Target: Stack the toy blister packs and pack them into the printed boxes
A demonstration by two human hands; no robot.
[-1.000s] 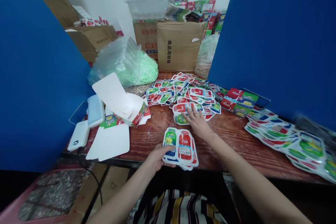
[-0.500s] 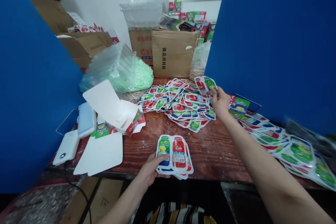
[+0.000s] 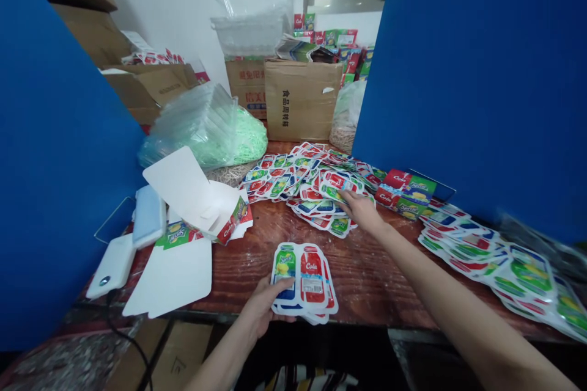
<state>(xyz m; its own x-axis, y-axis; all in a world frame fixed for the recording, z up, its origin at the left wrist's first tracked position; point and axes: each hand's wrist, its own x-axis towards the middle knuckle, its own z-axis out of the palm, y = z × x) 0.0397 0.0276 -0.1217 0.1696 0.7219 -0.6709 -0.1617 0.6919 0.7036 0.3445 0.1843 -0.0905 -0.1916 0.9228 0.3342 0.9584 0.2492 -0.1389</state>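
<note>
A small stack of flat Sprite-and-Cola printed packets (image 3: 312,275) is held over the table's front edge by my left hand (image 3: 262,308), its thumb on top and the other fingers underneath. My right hand (image 3: 362,211) reaches forward, fingers closed on the near edge of a single packet (image 3: 338,182) lying over the heap. Many more such packets (image 3: 275,177) make up that loose heap in the middle of the table, red, green and blue with white borders. The fingertips under both held items are hidden.
At left lie white-backed printed cartons (image 3: 183,269), a white device with a cable (image 3: 110,266) and bagged green shreds (image 3: 250,134). On the right are a Cola-Sprite box (image 3: 406,192) and overlapping packets (image 3: 481,250). Blue partitions (image 3: 468,91) flank the table; a cardboard box (image 3: 302,101) stands behind.
My right hand has moved left and down, bringing its packet from the heap's right side onto the heap. My left hand keeps its stack in nearly the same place. The view has tilted slightly up.
</note>
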